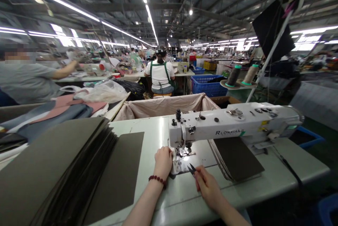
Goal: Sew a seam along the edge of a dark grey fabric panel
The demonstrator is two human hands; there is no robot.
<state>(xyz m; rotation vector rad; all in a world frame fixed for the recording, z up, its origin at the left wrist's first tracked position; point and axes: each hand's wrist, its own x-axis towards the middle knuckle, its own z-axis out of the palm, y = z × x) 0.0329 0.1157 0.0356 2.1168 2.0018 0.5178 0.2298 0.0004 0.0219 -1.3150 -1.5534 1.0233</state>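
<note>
My left hand (163, 161) rests fist-like on the pale green table (155, 130), just left of the needle plate (177, 165) of the white sewing machine (232, 122). Its fingers are curled; whether they hold anything is hidden. My right hand (207, 185) pinches small black thread snips (191, 168), tips pointing up-left toward the plate. A tall stack of dark grey sheets (52, 169) lies at my left. A smaller stack of dark sheets (236, 157) sits under the machine arm at the right.
A cloth-lined bin (163, 106) stands behind the table. Two thread cones (241, 75) sit on a stand at the right. A person in a green apron (160, 74) sits ahead with their back to me; another person in grey (26, 78) works far left. A blue crate (208, 85) stands beyond.
</note>
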